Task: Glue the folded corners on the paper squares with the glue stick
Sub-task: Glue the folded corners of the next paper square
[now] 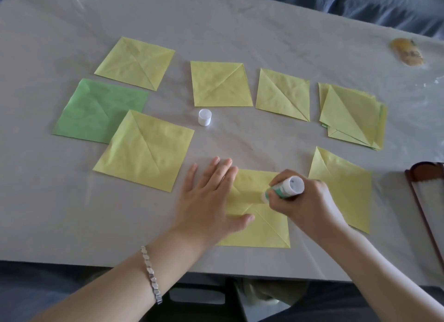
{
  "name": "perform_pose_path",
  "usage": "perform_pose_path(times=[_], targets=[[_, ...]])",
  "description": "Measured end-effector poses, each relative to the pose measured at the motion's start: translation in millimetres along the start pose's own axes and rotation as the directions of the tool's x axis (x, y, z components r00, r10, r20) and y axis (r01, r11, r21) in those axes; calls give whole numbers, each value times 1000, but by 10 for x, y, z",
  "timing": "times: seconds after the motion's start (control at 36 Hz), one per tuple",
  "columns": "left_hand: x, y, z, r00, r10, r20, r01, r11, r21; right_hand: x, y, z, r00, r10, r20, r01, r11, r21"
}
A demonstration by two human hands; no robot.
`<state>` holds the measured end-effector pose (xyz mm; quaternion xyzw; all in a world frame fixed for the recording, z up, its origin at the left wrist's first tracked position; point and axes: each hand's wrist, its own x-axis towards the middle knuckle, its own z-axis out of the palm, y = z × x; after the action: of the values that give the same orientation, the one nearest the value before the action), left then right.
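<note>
Fingers of the left hand [211, 197] lie flat, pressing the near yellow paper square [262, 228] onto the table [240, 33]. Right hand [305, 201] grips the glue stick [286, 188], tip on the square's folded corner.

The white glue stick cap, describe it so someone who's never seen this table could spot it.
On the grey table, find the bare patch ringed by yellow folded paper squares. The small white round plastic cap stands there, near the middle far square's near-left corner. Unlike the flat sheets, it is a short cylinder touching no paper.
</note>
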<state>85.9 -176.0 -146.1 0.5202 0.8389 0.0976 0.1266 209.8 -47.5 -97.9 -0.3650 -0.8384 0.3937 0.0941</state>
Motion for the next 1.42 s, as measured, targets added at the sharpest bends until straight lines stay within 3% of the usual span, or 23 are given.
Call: perform_pose_path(times=[0.14,0.36,0.47,0.58,0.81,0.94,1.17,1.42], targets=[[-17,-2,-2,1000,-28,-9,27,995,-98,232,-19,-23,999,19,-38,-18,1000,21],[-24,34,-58,999,-49,20,50,993,-103,179,-15,-52,998,28,-55,-28,1000,5],[-21,17,-40,998,-39,40,40,999,-15,-68,11,-50,1000,19,-14,-20,1000,-11],[-28,11,-17,999,-50,3,50,996,-71,-194,55,-81,998,58,-17,-57,998,26],[-10,62,-117,989,-68,128,68,998,3,-39,84,-174,990,87,-114,-90,996,-22],[-10,118,-132,989,-66,129,69,997,-19,15,1,-302,963,113,-246,-97,992,76],[7,208,-100,999,34,29,-31,995,-91,-248,21,-152,989,79,-126,-74,996,38],[85,256,-57,985,19,172,-12,999,-41,-237,78,-45,999,35,-15,-35,999,11]])
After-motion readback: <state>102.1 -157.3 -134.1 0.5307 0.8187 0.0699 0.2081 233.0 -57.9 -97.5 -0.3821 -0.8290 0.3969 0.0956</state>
